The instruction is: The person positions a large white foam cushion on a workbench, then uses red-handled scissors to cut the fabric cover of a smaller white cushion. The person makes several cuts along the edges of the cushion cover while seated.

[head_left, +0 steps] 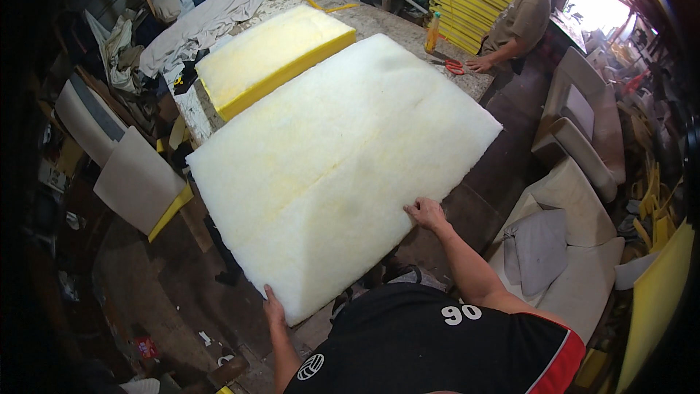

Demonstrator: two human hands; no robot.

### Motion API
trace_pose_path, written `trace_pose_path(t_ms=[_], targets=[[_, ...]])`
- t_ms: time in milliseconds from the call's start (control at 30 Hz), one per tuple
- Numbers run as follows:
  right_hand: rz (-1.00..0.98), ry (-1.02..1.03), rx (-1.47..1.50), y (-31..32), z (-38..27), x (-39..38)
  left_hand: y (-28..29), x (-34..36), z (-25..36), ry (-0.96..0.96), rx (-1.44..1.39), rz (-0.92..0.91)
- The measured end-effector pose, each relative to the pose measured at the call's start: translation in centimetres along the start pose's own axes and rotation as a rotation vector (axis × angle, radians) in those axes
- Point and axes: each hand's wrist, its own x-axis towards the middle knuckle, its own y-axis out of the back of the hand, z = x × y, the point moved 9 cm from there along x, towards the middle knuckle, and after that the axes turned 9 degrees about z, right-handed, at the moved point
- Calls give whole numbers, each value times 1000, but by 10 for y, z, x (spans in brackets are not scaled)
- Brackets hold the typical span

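One batting sheet point(343, 175), long axis near-L to far-R, L fingers point(270, 295) & R fingers point(411, 210) pinching edges

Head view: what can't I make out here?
All in the head view:
Padding: underside hidden by its own top face.
Table: part beneath hidden by the padding.
Left hand: some fingers hidden by the padding's edge.
Co-worker: top of head cut off by the upper edge.
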Motion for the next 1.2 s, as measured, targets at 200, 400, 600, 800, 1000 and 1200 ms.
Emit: trace_pose_path(t_ms=[200, 400, 600, 800, 1000, 1200], targets=[[1, 24, -1, 0, -1, 2, -2, -1, 1, -8, -41, -6], [15, 40, 6, -1, 0, 2, -3, 2, -3, -5, -23, -16], [8, 33, -11, -2, -1, 1, -4, 10, -8, -49, -60, -10], [9, 25, 5, 1, -1, -1, -6, 2, -1, 22, -102, -47], [7, 21, 29, 1, 0, -1, -7, 1, 2, -12, -102, -49], [-31, -5, 10, 0, -2, -2, -4, 24, -23, 11, -81, -52]])
